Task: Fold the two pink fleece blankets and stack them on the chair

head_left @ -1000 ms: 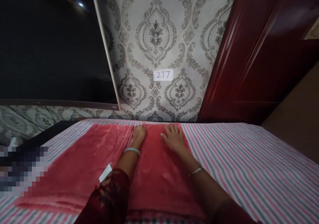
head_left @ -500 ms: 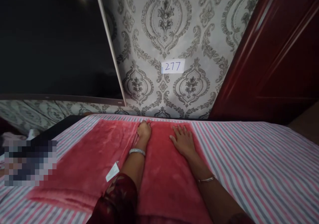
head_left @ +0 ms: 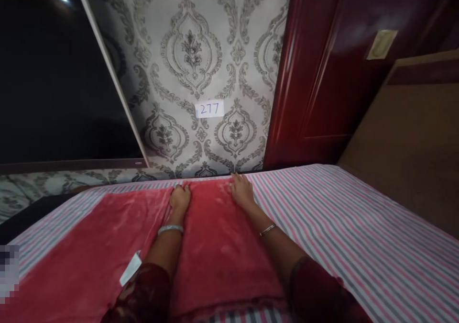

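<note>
1. Where your two arms reach forward over the bed, your left hand rests near the far edge of the red blanket, fingers curled down onto the plush at a lengthwise fold; whether it pinches the cloth cannot be told.
2. Your right hand lies open and flat, palm down, on the far right corner of the same blanket, fingertips at its far edge.
3. Red blanket: spread over the near left part of the bed, under both of your forearms; the strip between your hands is a folded layer, its right edge running back along your right forearm.
4. White tag: on the blanket, just left of your left sleeve.
5. Bangles: a silver one on your left wrist, a thin one on your right.
6. Striped sheet: pink, grey and white, bare to the right of the blanket.
7. Paper label marked "277": on the patterned wallpaper, beyond your hands.
8. Dark red door: right of the wallpaper.
</note>
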`<state>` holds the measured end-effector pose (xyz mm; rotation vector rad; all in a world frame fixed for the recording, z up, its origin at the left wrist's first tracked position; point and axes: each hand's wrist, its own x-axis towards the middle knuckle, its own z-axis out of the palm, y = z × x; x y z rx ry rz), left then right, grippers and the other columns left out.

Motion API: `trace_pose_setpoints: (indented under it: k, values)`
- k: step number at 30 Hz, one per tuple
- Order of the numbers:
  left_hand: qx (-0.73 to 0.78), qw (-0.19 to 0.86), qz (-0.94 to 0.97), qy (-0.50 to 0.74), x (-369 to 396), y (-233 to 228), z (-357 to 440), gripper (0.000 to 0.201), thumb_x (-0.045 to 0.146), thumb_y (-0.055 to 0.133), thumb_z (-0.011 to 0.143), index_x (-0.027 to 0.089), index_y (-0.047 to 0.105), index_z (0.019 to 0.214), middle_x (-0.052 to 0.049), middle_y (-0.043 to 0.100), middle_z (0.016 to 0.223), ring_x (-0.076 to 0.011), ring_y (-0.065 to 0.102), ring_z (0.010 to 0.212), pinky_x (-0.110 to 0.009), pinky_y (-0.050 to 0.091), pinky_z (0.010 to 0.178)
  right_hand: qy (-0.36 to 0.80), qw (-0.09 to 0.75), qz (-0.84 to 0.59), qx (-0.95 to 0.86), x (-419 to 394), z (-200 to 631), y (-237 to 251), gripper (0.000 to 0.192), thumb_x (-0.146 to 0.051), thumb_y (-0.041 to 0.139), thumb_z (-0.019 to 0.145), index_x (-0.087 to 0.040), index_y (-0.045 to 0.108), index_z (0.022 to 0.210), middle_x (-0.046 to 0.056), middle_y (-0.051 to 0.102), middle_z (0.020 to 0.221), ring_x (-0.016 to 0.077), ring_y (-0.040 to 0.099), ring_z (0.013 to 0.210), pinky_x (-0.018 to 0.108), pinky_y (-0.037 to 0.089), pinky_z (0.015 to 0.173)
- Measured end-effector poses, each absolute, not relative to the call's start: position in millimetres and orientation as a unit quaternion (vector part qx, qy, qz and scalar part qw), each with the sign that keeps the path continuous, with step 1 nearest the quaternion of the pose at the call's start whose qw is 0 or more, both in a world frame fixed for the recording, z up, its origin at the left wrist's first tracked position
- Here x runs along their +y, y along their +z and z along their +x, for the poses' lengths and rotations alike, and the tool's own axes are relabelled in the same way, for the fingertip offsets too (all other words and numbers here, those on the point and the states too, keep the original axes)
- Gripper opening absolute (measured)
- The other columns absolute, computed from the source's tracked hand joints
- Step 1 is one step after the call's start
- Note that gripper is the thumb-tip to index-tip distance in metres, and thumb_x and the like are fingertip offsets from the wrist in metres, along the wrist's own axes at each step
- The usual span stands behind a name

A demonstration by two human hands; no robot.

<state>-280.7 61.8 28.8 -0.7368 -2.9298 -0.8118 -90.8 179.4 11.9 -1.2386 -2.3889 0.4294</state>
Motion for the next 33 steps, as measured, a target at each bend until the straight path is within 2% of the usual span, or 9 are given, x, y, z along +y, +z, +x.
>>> trace_pose_setpoints:
  k: [2,6,12,15,20,23,27,29,33]
  values:
    - [-0.934,0.011,-0.241,-0.264,61.8,28.2,-279.5,0.041,0.038,0.063,0.093,0.017,0.058,0.127,-0.011,0.061,0.128,-0.0238,0.063,0.108,-0.045,0.055,0.090,0.157,0.204,-0.464,-0.848,199.9,-86.6,16.5,0.053,-0.026,0.039,0.100,-0.021,0.038,0.153,0.008,0.040,0.157,0.0287,0.032,0.144,0.042,0.032,0.113]
    - [-0.932,0.008,-0.244,-0.269,65.7,26.2,-281.2,0.041,0.038,0.062,0.093,0.017,0.058,0.127,-0.011,0.061,0.127,-0.0238,0.063,0.108,-0.045,0.055,0.090,0.177,0.174,-0.479,-0.842,231.5,-87.8,14.0,0.050,-0.031,0.041,0.100,-0.021,0.044,0.150,0.010,0.061,0.138,0.0229,0.057,0.124,0.029,0.043,0.098]
    - [-0.937,-0.004,-0.233,-0.262,68.8,19.7,-286.0,0.041,0.036,0.054,0.097,0.019,0.053,0.135,-0.011,0.065,0.121,-0.0233,0.065,0.104,-0.044,0.055,0.089,0.164,0.146,-0.508,-0.833,232.8,-97.4,-9.5,0.039,-0.031,0.043,0.101,-0.020,0.058,0.135,0.012,0.066,0.125,0.0221,0.062,0.114,0.027,0.044,0.089]
    - [-0.937,-0.002,-0.239,-0.254,67.9,14.7,-285.5,0.045,0.024,0.041,0.100,0.019,0.045,0.144,-0.016,0.069,0.117,-0.0272,0.067,0.109,-0.040,0.051,0.090,0.150,0.138,-0.518,-0.831,229.1,-96.2,-14.2,0.038,-0.031,0.039,0.102,-0.018,0.058,0.133,0.014,0.064,0.127,0.0227,0.062,0.114,0.029,0.044,0.089]
    - [-0.941,-0.003,-0.240,-0.240,65.5,19.1,-284.5,0.045,0.021,0.037,0.098,0.011,0.049,0.140,-0.023,0.067,0.120,-0.0303,0.068,0.108,-0.037,0.051,0.086,0.143,0.111,-0.517,-0.836,220.1,-92.6,3.5,0.044,-0.031,0.040,0.101,-0.013,0.053,0.139,0.018,0.063,0.128,0.0268,0.060,0.118,0.034,0.046,0.092]
    - [-0.938,0.010,-0.257,-0.232,60.1,32.5,-276.3,0.048,0.024,0.041,0.096,0.008,0.049,0.141,-0.025,0.062,0.130,-0.0296,0.066,0.111,-0.036,0.050,0.090,0.119,0.114,-0.497,-0.852,198.2,-87.3,15.9,0.056,-0.036,0.039,0.101,-0.015,0.036,0.153,0.022,0.044,0.150,0.0331,0.045,0.135,0.045,0.042,0.102]
    - [-0.910,0.051,-0.358,-0.206,42.7,40.7,-245.0,0.065,0.036,0.056,0.091,0.015,0.040,0.150,-0.021,0.038,0.157,-0.0339,0.036,0.144,-0.044,0.031,0.115,0.025,0.119,-0.401,-0.908,152.0,-71.1,11.0,0.059,-0.045,0.038,0.101,-0.023,0.031,0.156,0.015,0.026,0.162,0.0331,0.023,0.148,0.054,0.029,0.113]
    - [-0.890,0.043,-0.424,-0.159,29.2,32.6,-227.1,0.073,0.046,0.056,0.091,0.012,0.036,0.152,-0.021,0.027,0.162,-0.0386,0.020,0.150,-0.053,0.019,0.120,-0.002,0.102,-0.369,-0.924,130.3,-61.6,-0.9,0.061,-0.048,0.039,0.100,-0.024,0.032,0.156,0.015,0.026,0.163,0.0335,0.021,0.149,0.054,0.026,0.114]
    - [-0.882,-0.020,-0.461,-0.096,4.5,5.0,-207.2,0.076,0.060,0.040,0.094,0.016,0.033,0.155,-0.020,0.023,0.164,-0.0402,0.012,0.152,-0.064,0.014,0.118,-0.016,0.063,-0.353,-0.933,105.3,-49.7,-24.3,0.062,-0.051,0.038,0.100,-0.025,0.035,0.155,0.015,0.029,0.162,0.0344,0.024,0.149,0.054,0.023,0.115]
